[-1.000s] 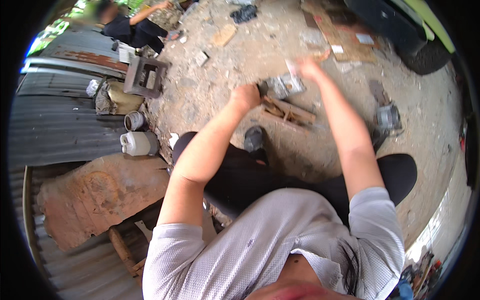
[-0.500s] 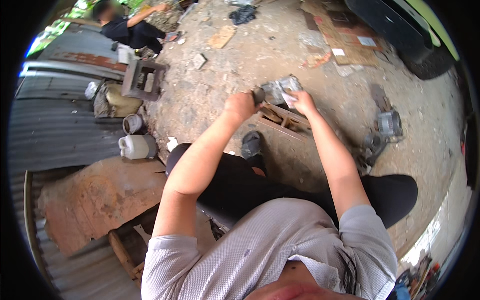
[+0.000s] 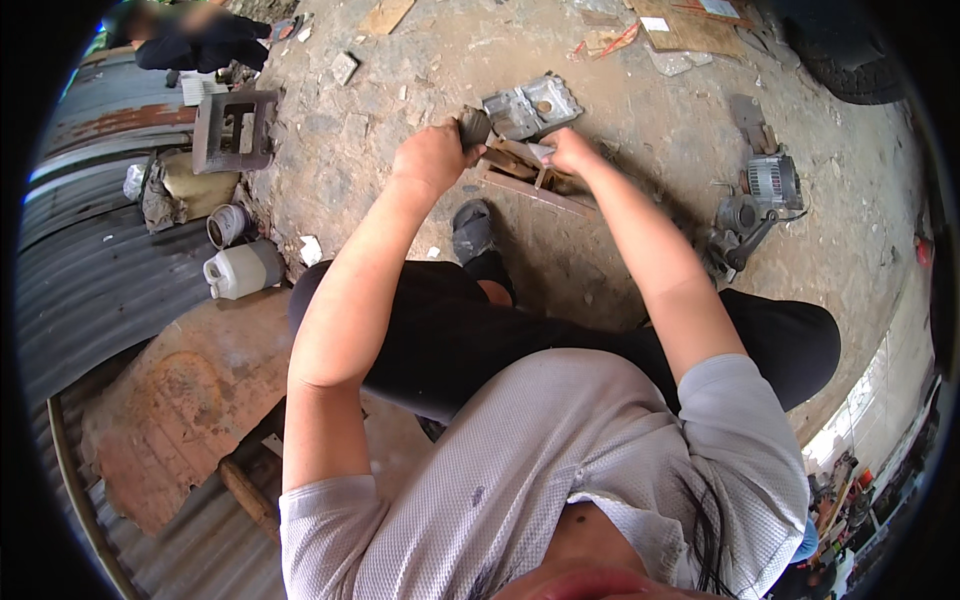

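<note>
My left hand (image 3: 428,157) is closed around a dark, stubby cylindrical piece (image 3: 474,127), beside the near-left edge of a grey cast-metal part (image 3: 532,106). That part lies on the ground, with hollows and a round mark on its upper face. To its near right, my right hand (image 3: 574,153) pinches a small whitish, sheet-like piece (image 3: 541,151); its exact kind is not clear. Below both hands sits a low reddish-brown open frame (image 3: 538,194) with a crossbar and brownish pieces inside, partly hidden by my fingers.
A motor-like metal unit (image 3: 774,183) and dark parts lie to the right. At left stand a white jug (image 3: 243,270), a small bucket (image 3: 230,226) and a hollow block (image 3: 234,131). Another person (image 3: 195,40) is at the far left. A tyre (image 3: 850,75) shows at far right.
The view has tilted, so the scene sits higher in the picture. Relative to the cast-metal part, my right hand has come slightly nearer to me with the whitish piece, uncovering the part's face.
</note>
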The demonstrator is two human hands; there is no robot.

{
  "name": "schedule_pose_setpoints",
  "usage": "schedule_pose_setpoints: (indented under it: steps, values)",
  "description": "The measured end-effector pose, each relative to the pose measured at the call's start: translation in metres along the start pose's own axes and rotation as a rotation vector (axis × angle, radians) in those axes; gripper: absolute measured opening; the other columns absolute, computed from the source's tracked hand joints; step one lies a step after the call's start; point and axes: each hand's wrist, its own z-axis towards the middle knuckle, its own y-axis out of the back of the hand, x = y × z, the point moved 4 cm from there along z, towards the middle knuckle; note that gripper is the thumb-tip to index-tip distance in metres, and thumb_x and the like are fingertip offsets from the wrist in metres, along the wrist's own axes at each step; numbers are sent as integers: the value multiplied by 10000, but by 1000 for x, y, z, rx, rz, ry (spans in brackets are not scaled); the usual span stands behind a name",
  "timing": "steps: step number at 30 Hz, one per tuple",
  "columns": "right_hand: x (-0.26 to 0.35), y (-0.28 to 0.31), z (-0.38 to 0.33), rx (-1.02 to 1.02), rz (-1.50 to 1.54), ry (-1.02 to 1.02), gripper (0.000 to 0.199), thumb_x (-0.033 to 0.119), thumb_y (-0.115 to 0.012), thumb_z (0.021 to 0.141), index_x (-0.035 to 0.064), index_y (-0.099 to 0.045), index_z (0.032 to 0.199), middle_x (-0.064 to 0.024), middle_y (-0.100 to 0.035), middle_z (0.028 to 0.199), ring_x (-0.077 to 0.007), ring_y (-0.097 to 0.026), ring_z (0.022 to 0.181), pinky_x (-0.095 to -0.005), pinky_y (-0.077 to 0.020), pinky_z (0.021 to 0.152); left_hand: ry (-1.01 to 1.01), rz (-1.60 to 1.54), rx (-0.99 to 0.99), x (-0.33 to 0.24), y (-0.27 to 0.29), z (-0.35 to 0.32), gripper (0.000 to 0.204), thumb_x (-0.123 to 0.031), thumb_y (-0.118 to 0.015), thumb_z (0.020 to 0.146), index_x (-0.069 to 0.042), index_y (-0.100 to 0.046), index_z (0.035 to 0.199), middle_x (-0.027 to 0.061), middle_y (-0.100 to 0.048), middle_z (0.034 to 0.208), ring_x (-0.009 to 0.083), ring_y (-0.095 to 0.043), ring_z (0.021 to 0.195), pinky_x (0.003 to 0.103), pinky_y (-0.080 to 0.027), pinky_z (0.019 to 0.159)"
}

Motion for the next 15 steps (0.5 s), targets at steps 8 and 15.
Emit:
schedule_pose_setpoints:
  steps: [8, 15]
  values:
    - [45, -3, 15, -117, -23, 98, 500, 103, -839, 786, 121, -715, 1270, -141, -745, 1172, -242, -721, 1047, -359, -524, 952, -40, 41, -36, 9, -10, 7, 704, -647, -579, 934, 30, -592, 1124, 233, -731, 975, 398, -718, 951, 481, -578, 803]
    - [42, 13, 32, -235, 339, -25, 536, 153, -864, 780, 191, -708, 1292, -108, -743, 1192, -216, -721, 1043, -337, -537, 939, 5, 61, 32, -1, 4, 1, 615, -584, -611, 946, -7, -619, 1159, 174, -747, 1039, 327, -726, 1022, 415, -591, 837]
